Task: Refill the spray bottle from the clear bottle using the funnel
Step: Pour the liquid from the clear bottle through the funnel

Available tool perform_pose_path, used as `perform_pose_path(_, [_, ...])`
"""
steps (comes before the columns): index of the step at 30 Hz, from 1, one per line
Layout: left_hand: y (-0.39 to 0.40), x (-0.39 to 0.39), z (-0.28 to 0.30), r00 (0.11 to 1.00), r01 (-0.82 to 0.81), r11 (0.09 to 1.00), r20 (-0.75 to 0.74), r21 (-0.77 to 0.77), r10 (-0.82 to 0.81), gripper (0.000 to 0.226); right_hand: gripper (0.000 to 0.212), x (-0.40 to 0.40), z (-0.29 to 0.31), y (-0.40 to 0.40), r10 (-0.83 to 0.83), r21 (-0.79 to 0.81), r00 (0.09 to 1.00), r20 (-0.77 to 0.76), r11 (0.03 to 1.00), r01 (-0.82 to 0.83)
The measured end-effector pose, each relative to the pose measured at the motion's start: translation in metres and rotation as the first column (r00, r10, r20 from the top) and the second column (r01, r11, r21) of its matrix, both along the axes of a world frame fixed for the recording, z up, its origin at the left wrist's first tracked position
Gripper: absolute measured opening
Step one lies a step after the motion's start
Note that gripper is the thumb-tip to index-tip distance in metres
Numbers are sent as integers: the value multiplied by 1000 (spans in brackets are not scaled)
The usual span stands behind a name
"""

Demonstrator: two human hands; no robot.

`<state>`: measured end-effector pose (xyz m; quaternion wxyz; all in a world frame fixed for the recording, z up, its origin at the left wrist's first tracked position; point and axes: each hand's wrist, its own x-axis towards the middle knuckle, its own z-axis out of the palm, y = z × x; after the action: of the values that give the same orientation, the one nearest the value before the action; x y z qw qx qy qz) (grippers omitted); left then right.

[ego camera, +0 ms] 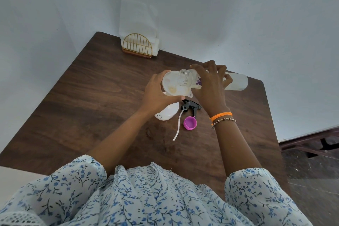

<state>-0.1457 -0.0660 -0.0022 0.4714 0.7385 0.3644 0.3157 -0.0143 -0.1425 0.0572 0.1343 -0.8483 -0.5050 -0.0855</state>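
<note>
Hands, two: left hand (156, 91) grips one translucent round funnel (174, 86) on the spray bottle (167, 113); right hand (209, 84) grips one clear ribbed-neck bottle (236, 83), tilted into it. One pink cap (190, 123) lies on the wood table (91, 97).

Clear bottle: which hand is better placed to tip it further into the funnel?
Right. The right hand already grips the clear bottle, its mouth over the funnel. The left hand is busy holding the funnel steady.

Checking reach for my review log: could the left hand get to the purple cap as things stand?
Probably not yet: the left hand holds the funnel. The purple cap lies uncovered on the table nearby, so once freed, yes.
</note>
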Motion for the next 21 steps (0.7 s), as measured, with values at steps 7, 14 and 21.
perform_pose_path(7, [0,0,1,1000,6,1000,10,-2,-6,76,62,1,-1,0,-4,8,1000,14,1000,4])
perform_pose_path(14, [0,0,2,1000,4,1000,-5,-7,-4,77,63,0,-2,0,-1,13,1000,12,1000,1])
perform_pose_path(21, [-1,-1,2,1000,5,1000,-2,-12,-5,78,64,1,-3,0,4,20,1000,21,1000,-4])
